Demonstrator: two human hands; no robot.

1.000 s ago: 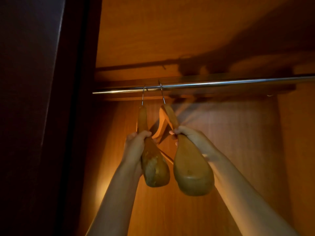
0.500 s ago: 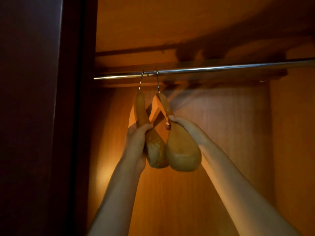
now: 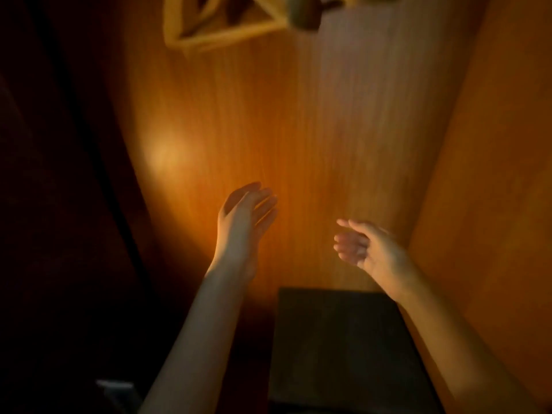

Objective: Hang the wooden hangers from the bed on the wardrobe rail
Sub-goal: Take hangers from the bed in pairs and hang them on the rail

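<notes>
Hangers (image 3: pixel 227 28) at top edge — left hand (image 3: pixel 245 218), right hand (image 3: pixel 363 246) spread, empty

Two bare forearms are showing from the bottom edge, no sleeves, watch, bracelet or rings appearing on either. The left hand (image 3: pixel 245 216) is showing slim fingers (image 3: pixel 264 204) with nothing worn on them. The right hand (image 3: pixel 366 249) is likewise showing plain, short-nailed fingers (image 3: pixel 343 245), though motion blur and dim warm light are softening fine detail on both.
</notes>
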